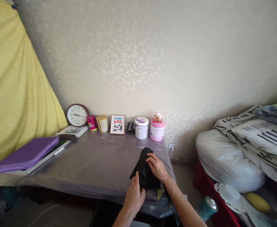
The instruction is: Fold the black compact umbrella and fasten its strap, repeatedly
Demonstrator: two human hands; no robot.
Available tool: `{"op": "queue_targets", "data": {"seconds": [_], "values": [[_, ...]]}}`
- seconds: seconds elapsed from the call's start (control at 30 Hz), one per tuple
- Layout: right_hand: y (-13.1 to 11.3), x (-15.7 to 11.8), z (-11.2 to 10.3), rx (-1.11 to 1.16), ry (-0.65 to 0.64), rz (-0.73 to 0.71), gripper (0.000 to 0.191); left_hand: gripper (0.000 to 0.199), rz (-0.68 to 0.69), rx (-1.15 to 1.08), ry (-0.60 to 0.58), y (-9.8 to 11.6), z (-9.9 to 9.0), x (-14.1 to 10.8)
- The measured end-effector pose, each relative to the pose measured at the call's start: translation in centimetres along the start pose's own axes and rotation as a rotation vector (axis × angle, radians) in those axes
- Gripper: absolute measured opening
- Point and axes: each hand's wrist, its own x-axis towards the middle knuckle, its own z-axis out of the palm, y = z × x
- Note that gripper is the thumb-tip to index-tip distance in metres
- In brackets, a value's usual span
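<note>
A black item that looks like folded fabric or a soft pouch [144, 167] lies near the front right of the table, under both hands. My left hand [135, 194] grips its near left edge, with the thumb and fingers closed on it. At its upper right side, my right hand [156, 166] has its fingers bent together on the black material. A black strap or strip hangs down beside my right forearm. The underside of the item is hidden.
Along the wall stand a clock [77, 115], a picture frame [117, 125], a white tub [141, 128] and a pink tub [157, 130]. A purple folder [27, 154] lies left on the table [93, 164]. A spray can [207, 208] and bagged bedding [228, 157] are right.
</note>
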Motion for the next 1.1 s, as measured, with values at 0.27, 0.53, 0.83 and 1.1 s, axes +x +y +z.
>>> {"op": "queue_targets", "data": {"seconds": [0.27, 0.53, 0.83, 1.1], "values": [[-0.2, 1.1, 1.3, 0.011, 0.037, -0.044, 0.025, 0.064, -0.002, 0.064, -0.012, -0.4, -0.4, 0.2], [-0.3, 1.5, 3.4, -0.047, 0.055, -0.074, 0.023, 0.06, 0.024, 0.119, 0.003, -0.4, -0.1, -0.1], [-0.1, 1.9, 4.0, -0.023, 0.097, -0.093, 0.023, 0.077, 0.037, 0.146, 0.021, -0.1, -0.6, -0.6], [-1.8, -0.9, 3.0, -0.041, 0.18, -0.077, 0.021, 0.068, 0.025, 0.17, 0.005, -0.2, -0.6, -0.4]]}}
